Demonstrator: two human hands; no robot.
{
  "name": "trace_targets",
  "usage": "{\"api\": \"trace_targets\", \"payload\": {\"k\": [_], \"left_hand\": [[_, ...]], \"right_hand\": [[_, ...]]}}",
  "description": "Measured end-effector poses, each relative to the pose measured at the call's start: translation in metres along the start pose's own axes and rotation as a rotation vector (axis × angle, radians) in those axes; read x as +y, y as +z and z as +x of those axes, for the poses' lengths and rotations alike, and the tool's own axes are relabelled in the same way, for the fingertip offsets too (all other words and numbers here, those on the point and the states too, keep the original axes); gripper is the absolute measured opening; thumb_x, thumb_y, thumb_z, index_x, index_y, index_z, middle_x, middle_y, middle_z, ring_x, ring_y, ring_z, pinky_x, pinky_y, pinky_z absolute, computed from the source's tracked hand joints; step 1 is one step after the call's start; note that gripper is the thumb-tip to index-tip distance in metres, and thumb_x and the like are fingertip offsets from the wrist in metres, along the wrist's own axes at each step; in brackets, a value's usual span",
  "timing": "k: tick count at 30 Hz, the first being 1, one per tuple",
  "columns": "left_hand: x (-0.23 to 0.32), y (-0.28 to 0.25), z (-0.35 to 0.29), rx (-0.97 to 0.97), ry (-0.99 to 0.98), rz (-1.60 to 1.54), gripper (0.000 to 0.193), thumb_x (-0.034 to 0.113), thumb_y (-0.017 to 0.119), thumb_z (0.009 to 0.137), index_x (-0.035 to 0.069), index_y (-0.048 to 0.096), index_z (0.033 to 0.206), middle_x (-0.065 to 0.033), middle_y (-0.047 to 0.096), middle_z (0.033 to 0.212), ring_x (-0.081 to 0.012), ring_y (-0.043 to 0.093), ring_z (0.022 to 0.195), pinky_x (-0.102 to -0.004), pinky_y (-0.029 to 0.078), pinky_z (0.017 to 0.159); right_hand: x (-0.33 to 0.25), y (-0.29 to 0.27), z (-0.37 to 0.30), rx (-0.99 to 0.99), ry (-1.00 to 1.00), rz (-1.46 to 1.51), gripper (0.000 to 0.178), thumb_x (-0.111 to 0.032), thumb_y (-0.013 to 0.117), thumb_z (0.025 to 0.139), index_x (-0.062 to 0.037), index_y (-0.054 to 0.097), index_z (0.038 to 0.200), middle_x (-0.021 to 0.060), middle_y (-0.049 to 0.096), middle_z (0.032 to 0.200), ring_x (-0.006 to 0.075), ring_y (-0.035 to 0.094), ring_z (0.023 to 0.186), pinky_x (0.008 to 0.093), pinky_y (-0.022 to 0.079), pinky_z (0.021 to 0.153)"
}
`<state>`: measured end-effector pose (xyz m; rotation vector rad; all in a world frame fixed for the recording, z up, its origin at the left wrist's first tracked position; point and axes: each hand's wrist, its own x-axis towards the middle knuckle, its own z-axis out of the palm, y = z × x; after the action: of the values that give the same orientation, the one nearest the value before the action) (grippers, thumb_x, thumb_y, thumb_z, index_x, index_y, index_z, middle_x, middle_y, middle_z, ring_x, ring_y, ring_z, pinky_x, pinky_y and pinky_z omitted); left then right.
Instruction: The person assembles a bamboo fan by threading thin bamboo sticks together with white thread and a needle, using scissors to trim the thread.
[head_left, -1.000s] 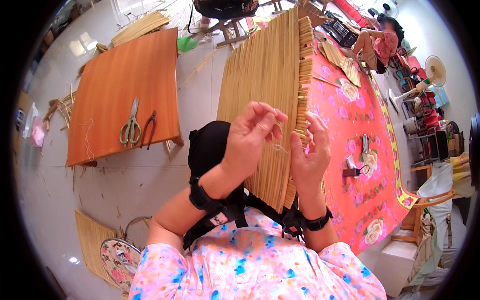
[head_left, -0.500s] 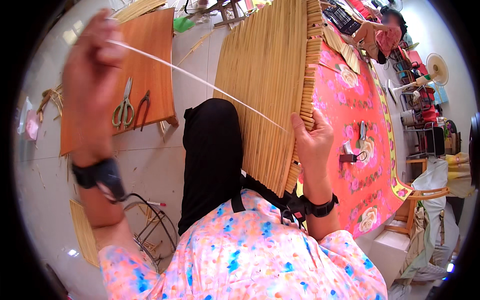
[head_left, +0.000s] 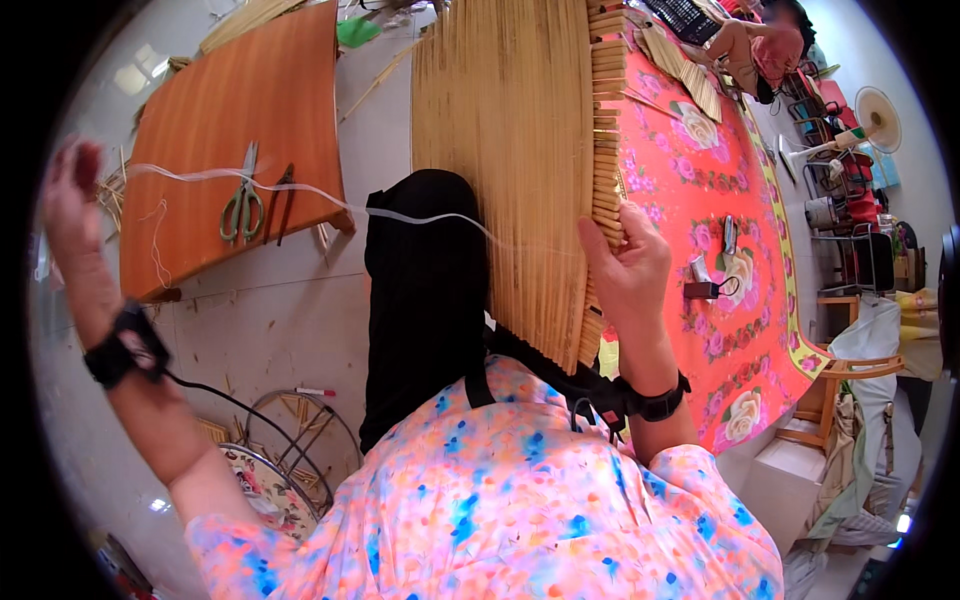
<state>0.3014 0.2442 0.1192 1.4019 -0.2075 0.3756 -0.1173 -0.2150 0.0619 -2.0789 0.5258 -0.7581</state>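
Our mat point(head_left: 510, 150) of straw-coloured stalks lies to the right of the table point(head_left: 240, 90), seemingly propped on our lap beside the black-clad knee point(head_left: 425, 260), which probably gives it support. Our right hand point(head_left: 630, 260), on the side of the mat away from the table, pinches its stubby edge, thumb on top; we judge this keeps the mat from shifting while thread pulls on it. The white thread point(head_left: 430, 215) runs from the mat over the knee and across the table in a loose wave, so it looks slack. Our left hand point(head_left: 75, 205) is raised at the table's left edge, near the thread's end; it is blurred, and we cannot tell whether it grips it. Scissors point(head_left: 243, 210) and pliers point(head_left: 284, 195) lie on the table's right half, likely kept within reach. Farther right of the table, past the mat, spreads a red floral cloth point(head_left: 690, 380) bearing a small black box point(head_left: 703, 290).
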Motion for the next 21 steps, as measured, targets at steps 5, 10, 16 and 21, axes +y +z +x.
{"api": "trace_targets", "payload": {"k": [5,10,16,21], "left_hand": [[0.002,0.186,-0.244,-0.692,-0.047,0.011,0.006,0.008,0.057,0.096,0.008,0.062,0.100,-0.0004,0.060,0.086,-0.0076,0.058,0.078,-0.0226,0.047,0.069],[-0.008,0.254,-0.351,-0.942,0.058,-0.003,0.012,-0.002,0.069,0.079,0.000,0.061,0.087,-0.0118,0.060,0.078,-0.0233,0.061,0.066,-0.0302,0.049,0.058],[-0.013,0.269,-0.389,-0.865,0.035,0.024,0.014,0.000,0.069,0.079,0.002,0.062,0.091,-0.0143,0.062,0.084,-0.0315,0.064,0.070,-0.0371,0.052,0.061],[-0.017,0.272,-0.386,-0.831,0.140,0.091,0.011,0.001,0.068,0.080,0.003,0.062,0.089,-0.0136,0.058,0.080,-0.0335,0.062,0.069,-0.0394,0.051,0.059]], "right_hand": [[0.007,-0.001,-0.009,-0.009,0.031,0.061,0.037,-0.006,0.072,0.082,0.0057,0.062,0.115,0.0111,0.065,0.095,0.0143,0.063,0.084,0.0261,0.051,0.069],[-0.011,0.003,-0.020,0.037,0.123,0.229,0.048,-0.007,0.074,0.081,0.0057,0.056,0.124,0.0102,0.065,0.102,0.0154,0.064,0.092,0.0254,0.053,0.074],[-0.004,-0.012,-0.041,-0.208,0.147,0.025,0.031,-0.007,0.073,0.078,0.0019,0.065,0.107,0.0130,0.065,0.094,0.0207,0.066,0.087,0.0322,0.052,0.072],[-0.009,-0.003,-0.044,-0.116,0.120,-0.106,0.024,-0.006,0.072,0.076,0.0004,0.067,0.099,0.0131,0.066,0.089,0.0269,0.064,0.077,0.0349,0.050,0.070]]}}
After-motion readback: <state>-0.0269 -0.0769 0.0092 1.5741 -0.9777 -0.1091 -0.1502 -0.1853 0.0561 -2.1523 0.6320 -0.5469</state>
